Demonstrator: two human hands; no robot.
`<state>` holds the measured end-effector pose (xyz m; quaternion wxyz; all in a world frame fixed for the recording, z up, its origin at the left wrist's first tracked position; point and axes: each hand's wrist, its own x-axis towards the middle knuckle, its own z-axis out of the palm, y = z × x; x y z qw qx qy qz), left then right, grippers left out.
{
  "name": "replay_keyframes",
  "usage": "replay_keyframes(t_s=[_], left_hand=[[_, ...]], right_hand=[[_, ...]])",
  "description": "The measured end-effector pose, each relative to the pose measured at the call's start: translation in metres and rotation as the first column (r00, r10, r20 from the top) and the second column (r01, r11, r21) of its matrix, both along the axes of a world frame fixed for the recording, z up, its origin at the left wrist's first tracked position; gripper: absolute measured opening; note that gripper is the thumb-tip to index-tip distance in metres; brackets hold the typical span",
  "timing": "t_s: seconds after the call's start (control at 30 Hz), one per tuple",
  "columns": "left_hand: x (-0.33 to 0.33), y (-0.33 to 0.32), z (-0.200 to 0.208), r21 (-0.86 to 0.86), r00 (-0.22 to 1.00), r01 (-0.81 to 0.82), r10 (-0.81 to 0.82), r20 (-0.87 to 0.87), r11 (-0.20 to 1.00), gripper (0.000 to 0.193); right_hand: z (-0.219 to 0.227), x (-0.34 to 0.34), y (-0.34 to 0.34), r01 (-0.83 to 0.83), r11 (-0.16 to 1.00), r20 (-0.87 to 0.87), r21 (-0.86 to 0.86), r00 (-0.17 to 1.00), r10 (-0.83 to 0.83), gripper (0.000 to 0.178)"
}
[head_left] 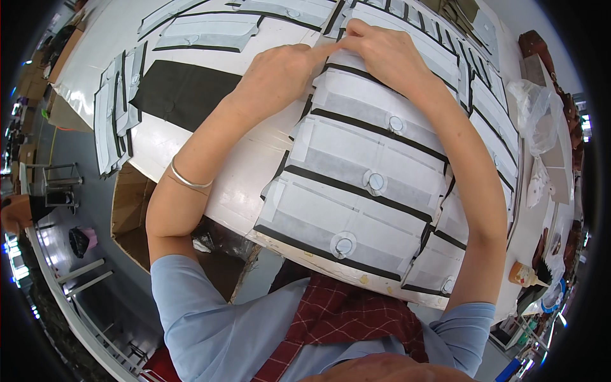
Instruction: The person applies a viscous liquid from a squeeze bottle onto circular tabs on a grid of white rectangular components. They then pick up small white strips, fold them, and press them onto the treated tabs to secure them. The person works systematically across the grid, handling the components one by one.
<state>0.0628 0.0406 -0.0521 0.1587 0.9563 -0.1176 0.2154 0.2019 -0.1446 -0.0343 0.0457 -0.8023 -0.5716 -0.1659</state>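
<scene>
My left hand [280, 71] and my right hand [386, 54] meet over the far left ends of stacked white-backed panels. Their fingertips are pinched together there; what lies between them is too small and hidden to make out. Below my hands, overlapping panels [344, 197] lie in a stepped row, each with a black edge and a small round metal disc, like a magnetic snap [344, 246]. A second row of similar panels [439, 261] runs along the right, partly behind my right forearm. A plain black sheet [184, 92] lies left of my left wrist.
More white panels [205, 32] lie at the far left, and a bundle [118, 108] hangs over the table's left edge. A cardboard box [132, 210] stands below. At right are a clear plastic bag [538, 114] and an orange-and-white nozzle bottle [525, 275].
</scene>
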Motion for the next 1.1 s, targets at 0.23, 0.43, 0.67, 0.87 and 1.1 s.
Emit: replay_keyframes(t_s=[0.23, 0.43, 0.67, 0.87, 1.1], left_hand=[[0.01, 0.01, 0.019, -0.456, 0.985, -0.051, -0.031, -0.172, 0.889, 0.084], [0.013, -0.002, 0.028, -0.594, 0.986, 0.049, -0.134, -0.099, 0.803, 0.081], [0.013, 0.007, 0.023, -0.747, 0.995, -0.082, 0.012, -0.099, 0.66, 0.051], [0.014, 0.001, 0.018, -0.588, 0.985, -0.159, 0.089, -0.146, 0.793, 0.037], [0.016, 0.007, 0.009, -0.471, 0.976, -0.21, 0.157, -0.151, 0.856, 0.034]], right_hand=[[0.023, 0.0, 0.007, 0.118, 0.943, -0.671, 0.31, 0.73, 0.129, 0.016], [0.031, 0.008, 0.019, 0.181, 0.951, -0.905, 0.25, 0.393, 0.163, 0.021], [0.066, 0.053, -0.004, 0.501, 0.815, -0.944, 0.292, 0.288, 0.161, 0.015], [0.017, 0.087, 0.009, 0.474, 0.873, -0.969, 0.11, 0.245, -0.012, 0.014], [-0.002, 0.087, 0.027, 0.452, 0.873, -0.878, 0.183, 0.474, -0.061, 0.017]])
